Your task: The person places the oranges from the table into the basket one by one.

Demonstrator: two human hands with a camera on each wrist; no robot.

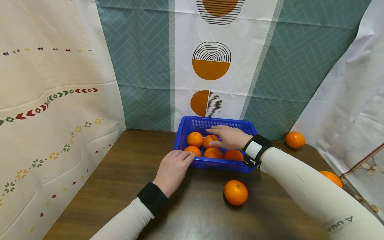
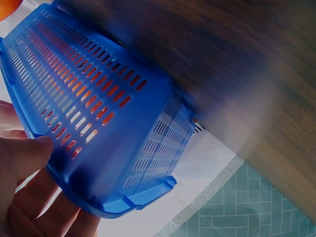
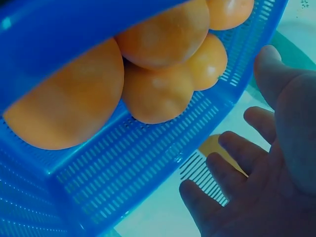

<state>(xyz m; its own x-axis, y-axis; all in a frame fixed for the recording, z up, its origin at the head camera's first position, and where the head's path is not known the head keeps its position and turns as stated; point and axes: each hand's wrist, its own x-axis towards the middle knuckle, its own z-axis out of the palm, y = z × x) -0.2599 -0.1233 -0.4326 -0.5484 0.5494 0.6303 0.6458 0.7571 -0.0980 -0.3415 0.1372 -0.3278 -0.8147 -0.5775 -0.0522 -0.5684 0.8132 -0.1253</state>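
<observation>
A blue plastic basket [image 1: 223, 164] with slotted walls holds several oranges [image 1: 195, 139] and stands against the hanging cloth. My left hand [image 1: 174, 169] grips its near left corner. In the left wrist view the thumb [image 2: 30, 154] presses the outer wall while the other fingers go over the rim. Above the basket's middle and oranges, my right hand [image 1: 230, 137] is spread with nothing in it. The right wrist view shows its fingers [image 3: 232, 173] extended and apart from the fruit. A loose orange [image 1: 236, 192] lies on the table in front of the basket.
Another orange [image 1: 295, 140] sits at the table's back right corner, and one more orange [image 1: 331, 179] lies by the right edge, partly behind my right sleeve. Patterned cloth [image 1: 144, 66] hangs behind and at both sides of the brown wooden table [image 1: 120, 180].
</observation>
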